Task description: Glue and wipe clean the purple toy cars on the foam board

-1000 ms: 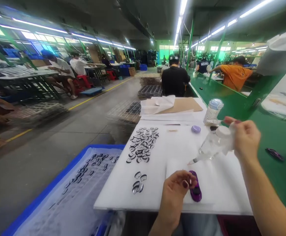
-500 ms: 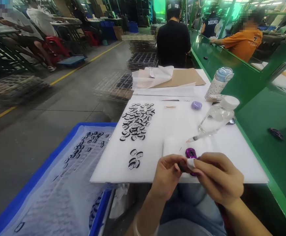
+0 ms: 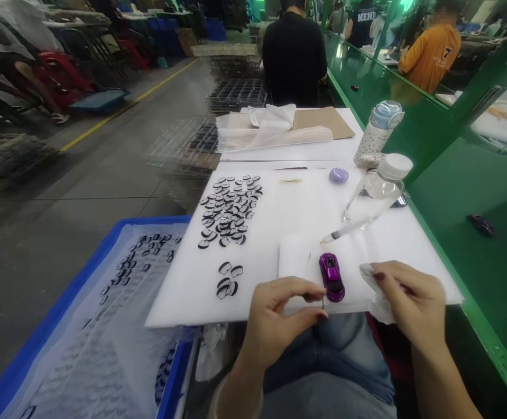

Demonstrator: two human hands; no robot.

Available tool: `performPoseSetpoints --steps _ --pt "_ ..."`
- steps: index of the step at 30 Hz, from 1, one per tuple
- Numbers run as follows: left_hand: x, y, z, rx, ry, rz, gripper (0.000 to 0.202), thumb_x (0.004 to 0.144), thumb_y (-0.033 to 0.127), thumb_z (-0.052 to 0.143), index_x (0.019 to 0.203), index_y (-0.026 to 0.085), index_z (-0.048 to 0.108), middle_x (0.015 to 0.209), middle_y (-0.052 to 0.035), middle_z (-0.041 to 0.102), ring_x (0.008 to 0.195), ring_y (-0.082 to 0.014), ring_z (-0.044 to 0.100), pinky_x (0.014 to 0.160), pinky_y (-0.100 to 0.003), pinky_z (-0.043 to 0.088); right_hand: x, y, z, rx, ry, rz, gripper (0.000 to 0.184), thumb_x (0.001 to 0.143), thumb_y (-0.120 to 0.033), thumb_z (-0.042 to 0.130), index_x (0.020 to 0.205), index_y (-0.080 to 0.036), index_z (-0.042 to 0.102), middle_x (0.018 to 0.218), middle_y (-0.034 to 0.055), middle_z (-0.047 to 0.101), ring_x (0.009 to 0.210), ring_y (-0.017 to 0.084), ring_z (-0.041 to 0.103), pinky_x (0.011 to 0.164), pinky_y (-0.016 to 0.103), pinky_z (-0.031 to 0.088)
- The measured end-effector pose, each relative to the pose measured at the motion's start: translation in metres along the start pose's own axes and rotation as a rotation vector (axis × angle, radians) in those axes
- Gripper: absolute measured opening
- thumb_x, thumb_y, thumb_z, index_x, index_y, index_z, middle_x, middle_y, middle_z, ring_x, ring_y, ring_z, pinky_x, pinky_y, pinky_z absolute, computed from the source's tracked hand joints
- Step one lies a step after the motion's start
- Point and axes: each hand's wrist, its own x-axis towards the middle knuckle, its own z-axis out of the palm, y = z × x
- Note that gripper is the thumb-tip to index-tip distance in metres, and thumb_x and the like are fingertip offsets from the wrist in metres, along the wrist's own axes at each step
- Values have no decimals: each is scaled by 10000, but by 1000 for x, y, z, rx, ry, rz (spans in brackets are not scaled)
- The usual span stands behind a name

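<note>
A small purple toy car point(image 3: 331, 276) lies on a white pad point(image 3: 297, 265) near the front edge of the white foam board point(image 3: 184, 297). My left hand point(image 3: 279, 320) is just left of the car, its thumb and forefinger pinched on a thin pin-like tool point(image 3: 322, 301). My right hand point(image 3: 406, 302) is to the car's right, fingers closed on a crumpled white cloth point(image 3: 369, 274). A clear squeeze bottle with a needle tip point(image 3: 369, 201) lies tilted on the board behind the car.
A heap of small black-rimmed clear parts point(image 3: 229, 209) and a few loose ones point(image 3: 227, 279) lie on the board. A blue crate point(image 3: 61, 326) holds more at left. A water bottle point(image 3: 378, 131), purple case point(image 3: 338, 174), green conveyor point(image 3: 467, 256) with another car point(image 3: 480, 224). Co-workers sit ahead.
The right hand put down the squeeze bottle, wiped at the car with the cloth, then drew back right. The car now lies bare on the pad. The view tilted down.
</note>
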Motion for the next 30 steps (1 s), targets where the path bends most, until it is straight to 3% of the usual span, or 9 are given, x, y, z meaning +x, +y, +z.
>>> performPoseSetpoints --steps 3,7,13,18,24,30 --pt "-1 0 3 478 28 233 165 810 191 784 974 186 761 861 -55 767 781 -168 709 723 -269 602 -11 6 9 45 -78 159 58 853 -254 732 840 -228 782 806 34 761 695 195 715 598 275 575" --pt "4 -7 17 711 11 427 169 864 156 717 1033 151 720 878 -61 726 804 -161 671 723 -281 588 -18 5 15 55 -134 235 84 879 -260 702 843 -217 765 798 30 736 715 179 695 626 269 549" --pt "8 -13 20 792 -60 413 176 910 216 671 1074 161 704 884 -52 652 809 -153 644 710 -276 583 -15 3 15 34 -199 247 74 891 -260 688 861 -218 740 816 23 696 731 169 668 639 270 524" --pt "8 -10 16 727 -31 322 181 896 200 690 1072 158 699 953 -45 643 838 -124 658 755 -235 585 -13 4 16 -9 -227 221 76 894 -258 687 847 -213 727 811 24 684 725 167 658 634 272 513" --pt "9 -11 15 756 -6 322 182 903 126 649 1071 156 712 1067 -81 666 903 -147 669 813 -290 615 -12 2 16 -21 -249 221 43 904 -229 677 871 -212 700 810 11 656 706 140 634 603 253 491" --pt "9 -12 16 775 -17 343 199 889 99 657 1081 126 703 1198 -127 689 1057 -186 665 917 -320 603 -14 2 21 -89 -216 107 30 905 -165 663 894 -193 659 807 9 624 683 113 609 575 236 469"
